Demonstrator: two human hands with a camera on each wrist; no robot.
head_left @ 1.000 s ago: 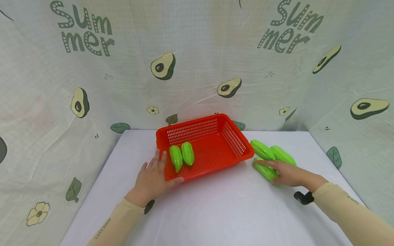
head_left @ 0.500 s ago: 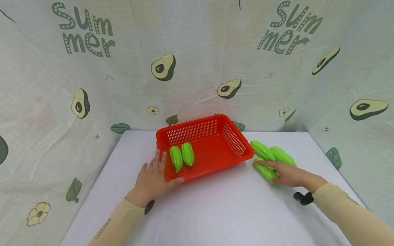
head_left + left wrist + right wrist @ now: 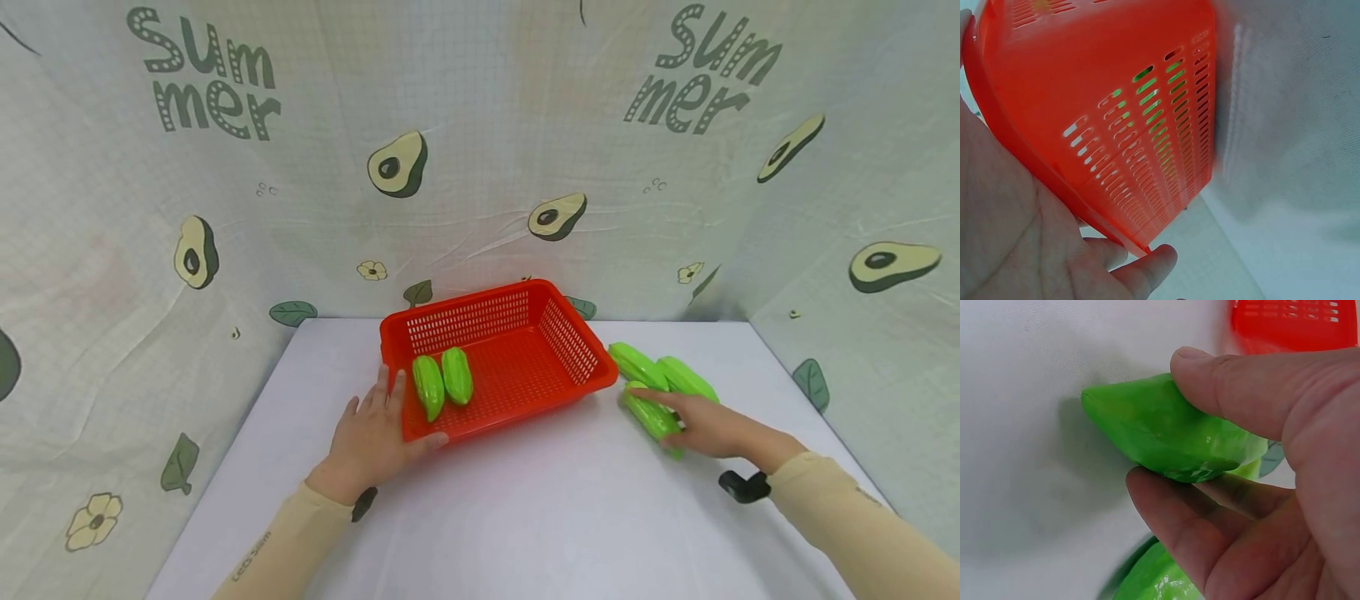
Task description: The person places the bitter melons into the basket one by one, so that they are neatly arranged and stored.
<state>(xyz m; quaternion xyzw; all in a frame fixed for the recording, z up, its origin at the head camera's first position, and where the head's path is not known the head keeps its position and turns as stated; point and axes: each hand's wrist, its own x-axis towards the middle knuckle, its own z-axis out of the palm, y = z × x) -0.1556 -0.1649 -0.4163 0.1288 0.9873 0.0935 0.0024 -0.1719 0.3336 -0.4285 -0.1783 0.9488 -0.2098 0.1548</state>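
Note:
In the head view my left hand (image 3: pixel 371 437) rests with its fingers spread and straight on the near left corner of a red plastic basket (image 3: pixel 517 408). The left wrist view shows my palm against the slotted basket's rim (image 3: pixel 1029 169). My right hand (image 3: pixel 712 425) pinches a bright green, ridged bitter gourd (image 3: pixel 651 415) to the right of the basket. In the right wrist view, the thumb lies on one side of this gourd (image 3: pixel 1147 425) and the fingers on the other, its pointed end sticking out.
Two more bitter gourds, one nearer the basket (image 3: pixel 637 367) and one farther right (image 3: pixel 688 379), lie just beyond my right hand. Inside the basket, a left gourd (image 3: pixel 428 387) and a right gourd (image 3: pixel 457 375) lie side by side. A printed cloth (image 3: pixel 480 167) hangs behind the white table (image 3: pixel 525 525).
The bitter gourd in my right hand has shifted slightly right and tilted a little, its far end now a bit higher in view. My left hand and the basket stay put.

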